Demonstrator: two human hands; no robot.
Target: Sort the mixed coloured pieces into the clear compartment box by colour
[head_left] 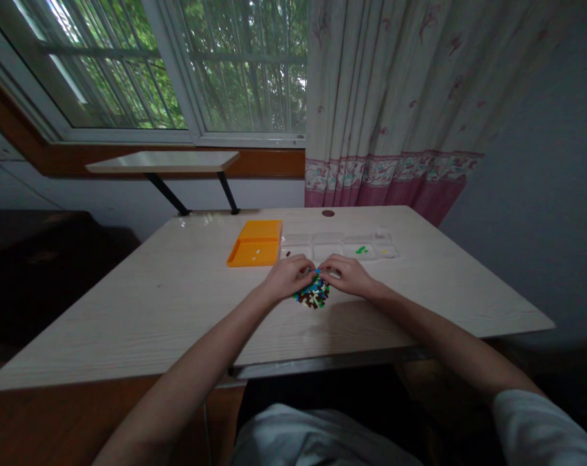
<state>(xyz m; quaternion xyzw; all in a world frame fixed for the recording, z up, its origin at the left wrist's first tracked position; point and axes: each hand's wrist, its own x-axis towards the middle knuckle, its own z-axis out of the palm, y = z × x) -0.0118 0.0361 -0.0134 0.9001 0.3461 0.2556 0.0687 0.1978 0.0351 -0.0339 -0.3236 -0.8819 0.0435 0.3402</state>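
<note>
Pinching blue piece (317, 271); both hands (288, 276) (348, 275) curled

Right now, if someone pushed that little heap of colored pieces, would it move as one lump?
Probably not: the heap looks like many separate bits, so it would likely spread over the flat table. Each bit looks tiny, so probably light. Their angular outlines suggest sliding rather than rolling.

Setting: room consistent with a home. Evidence: floral curtain (395, 97) with pink hem; barred window (244, 71) with greenery outside; wood trim (268, 163); pale desk (191, 304) with small raised shelf (167, 160); plain painted wall (531, 168); reddish-brown floor (79, 421).
</note>
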